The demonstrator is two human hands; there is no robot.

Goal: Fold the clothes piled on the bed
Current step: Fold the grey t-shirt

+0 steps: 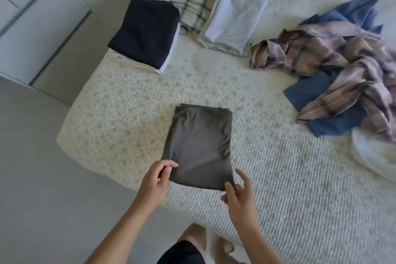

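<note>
The folded grey garment (199, 148) is lying on the bed (278, 178) near its edge, its long axis running away from the person — so both grips are working its near short edge: the left hand (156, 180) is pinching the near-left corner, the right hand (237, 195) the near-right, each equally close.

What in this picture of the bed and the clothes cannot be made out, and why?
- White fabric, head view: cut off by the right edge.
- Blue garment: mostly hidden under the pink plaid garment.
- Pale items under the folded black garment: only their edges show.
- Left hand fingers: tips tucked under the grey garment.
</note>
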